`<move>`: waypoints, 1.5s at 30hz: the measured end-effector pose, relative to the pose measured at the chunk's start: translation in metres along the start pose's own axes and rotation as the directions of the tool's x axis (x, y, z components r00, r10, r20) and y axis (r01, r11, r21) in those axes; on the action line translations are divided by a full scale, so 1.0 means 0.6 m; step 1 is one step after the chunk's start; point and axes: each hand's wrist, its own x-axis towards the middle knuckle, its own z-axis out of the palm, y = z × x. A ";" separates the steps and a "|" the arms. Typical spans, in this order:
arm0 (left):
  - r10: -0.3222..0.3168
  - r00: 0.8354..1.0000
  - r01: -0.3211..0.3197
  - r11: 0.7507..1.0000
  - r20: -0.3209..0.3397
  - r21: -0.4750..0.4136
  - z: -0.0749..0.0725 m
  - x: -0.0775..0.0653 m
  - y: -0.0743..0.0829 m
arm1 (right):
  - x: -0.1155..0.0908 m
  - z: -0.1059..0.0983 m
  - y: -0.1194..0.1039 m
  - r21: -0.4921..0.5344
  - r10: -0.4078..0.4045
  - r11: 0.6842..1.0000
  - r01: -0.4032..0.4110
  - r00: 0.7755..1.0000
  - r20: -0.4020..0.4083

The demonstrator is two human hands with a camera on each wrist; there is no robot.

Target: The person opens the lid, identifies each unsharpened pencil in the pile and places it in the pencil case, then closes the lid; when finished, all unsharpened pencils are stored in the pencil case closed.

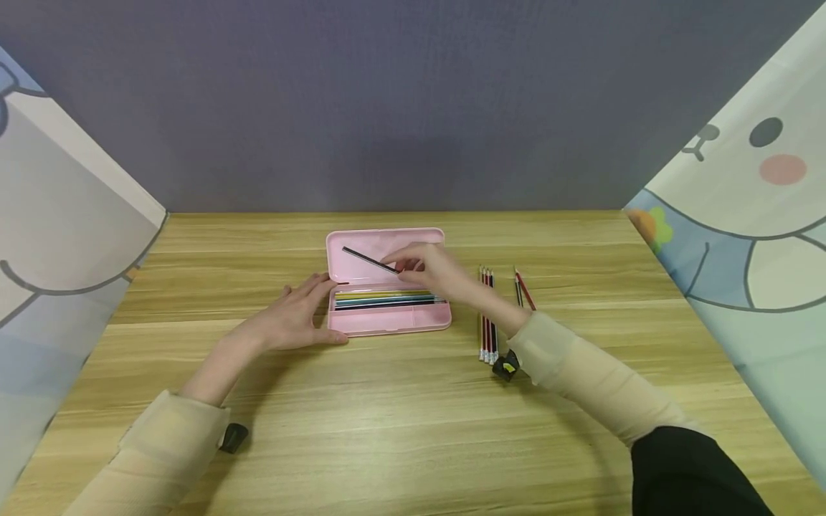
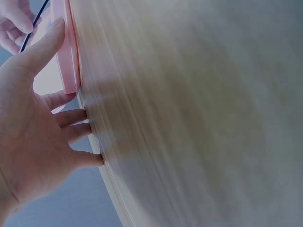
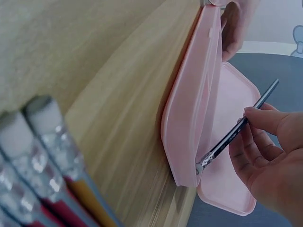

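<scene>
A pink pencil case point(image 1: 381, 325) lies with its lid point(image 1: 355, 269) folded back on the wooden table. Several pencils point(image 1: 381, 301), yellow, blue-green and dark, lie in its rear compartment. My right hand point(image 1: 434, 271) pinches a dark pencil point(image 3: 225, 143) between thumb and fingers over the case. The pencil slants, with its eraser end by the case's side in the right wrist view. At the case's left end is my left hand point(image 1: 293, 315), its fingers spread. Its thumb touches the front edge; the other fingers reach along the left side, some touching the table in the left wrist view.
Right of the case, a row of red and dark pencils point(image 1: 487, 315) lies side by side. Two more pencils point(image 1: 525, 290) lie beyond, partly behind my right forearm. A grey panel point(image 1: 413, 107) stands along the table's back edge, with cartoon-printed cloth at both sides.
</scene>
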 end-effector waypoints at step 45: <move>0.002 1.000 -0.002 1.000 0.005 0.000 -0.002 -0.001 0.001 | 0.008 0.002 -0.002 -0.215 -0.030 0.976 0.031 1.000 0.007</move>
